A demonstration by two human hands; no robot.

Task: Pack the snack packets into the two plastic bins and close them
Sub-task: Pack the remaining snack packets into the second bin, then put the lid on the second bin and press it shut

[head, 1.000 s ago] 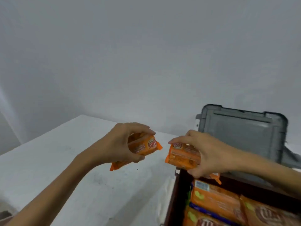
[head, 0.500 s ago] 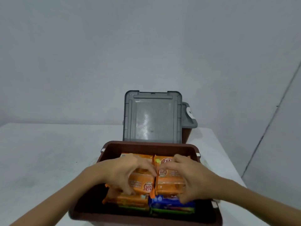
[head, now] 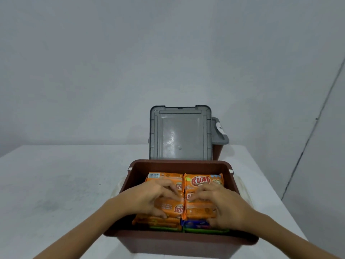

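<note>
An open brown plastic bin [head: 179, 164] stands near the table's front edge, filled with several orange snack packets. My left hand [head: 151, 198] grips an orange packet [head: 170, 207] on the left side of the stack. My right hand [head: 222, 204] grips a second orange packet [head: 200, 209] right beside it. Both packets lie on top of the pile inside the bin. Two more orange packets [head: 203, 181] show behind them, and blue and green packets [head: 196, 224] peek out below. A grey lid [head: 180, 133] leans upright behind the bin.
A second brown bin [head: 217, 151] with a grey lid [head: 220, 135] sits behind the upright lid, mostly hidden. The white table [head: 61, 184] reaches left; its right edge [head: 268, 186] drops off close to the bin. A grey wall stands behind.
Both hands carried their orange packets from the air left of the bin into it, then lowered them onto the stack. The view swung to centre on the bin.
</note>
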